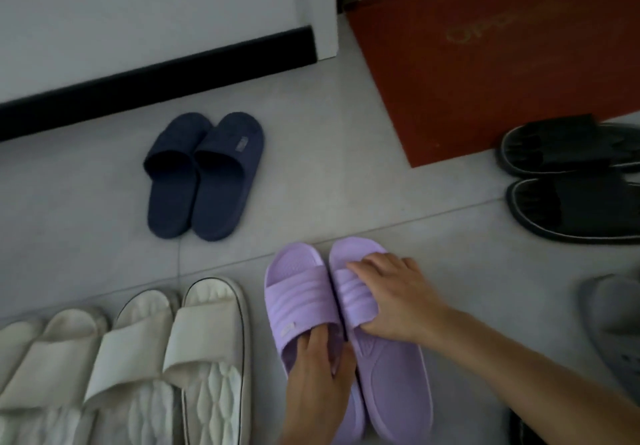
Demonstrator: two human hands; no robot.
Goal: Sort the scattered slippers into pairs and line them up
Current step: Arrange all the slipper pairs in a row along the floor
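Two purple slippers lie side by side on the floor at bottom centre. My left hand (317,372) has its fingers tucked under the strap of the left purple slipper (299,292). My right hand (394,297) grips the strap of the right purple slipper (391,375), thumb under it and fingers on top. To their left stands a row of white slippers (207,351) with toes pointing away from me. A navy pair (204,174) sits together further away near the wall.
A black pair (571,181) lies at the right, partly on a red doormat (485,63). A grey slipper (613,323) sits at the right edge. A white wall with a black skirting board (156,77) runs along the back left.
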